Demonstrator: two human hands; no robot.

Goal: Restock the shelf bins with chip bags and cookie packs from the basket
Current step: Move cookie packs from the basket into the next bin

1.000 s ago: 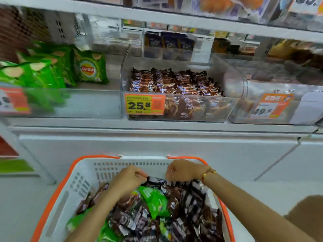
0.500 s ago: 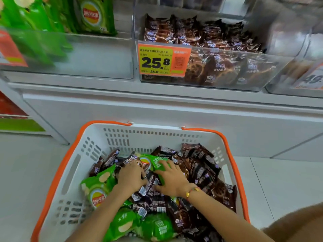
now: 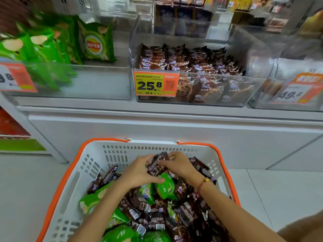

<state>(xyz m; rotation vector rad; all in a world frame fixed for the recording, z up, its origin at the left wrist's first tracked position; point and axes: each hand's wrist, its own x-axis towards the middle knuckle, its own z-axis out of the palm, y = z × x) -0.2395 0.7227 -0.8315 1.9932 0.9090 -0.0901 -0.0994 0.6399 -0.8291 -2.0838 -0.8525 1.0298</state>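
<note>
A white basket (image 3: 90,165) with orange handles stands on the floor, full of brown cookie packs and green chip bags (image 3: 165,186). Both my hands are inside it near the far wall. My left hand (image 3: 139,172) and my right hand (image 3: 178,164) together grip a small bunch of brown cookie packs (image 3: 156,165), lifted slightly above the pile. On the shelf above, a clear bin (image 3: 201,89) with a 25.8 price tag holds brown cookie packs. The clear bin to its left (image 3: 97,84) holds green chip bags (image 3: 95,44).
A third clear bin (image 3: 297,91) with a 49.8 tag sits at the right of the shelf. White shelf base panel (image 3: 174,133) rises behind the basket. Pale floor tiles lie on either side of the basket. More stocked shelves show higher up, blurred.
My hands moved from the middle of the pile toward the basket's far wall and now hold cookie packs raised off the pile. The camera tilted up, showing more shelf.
</note>
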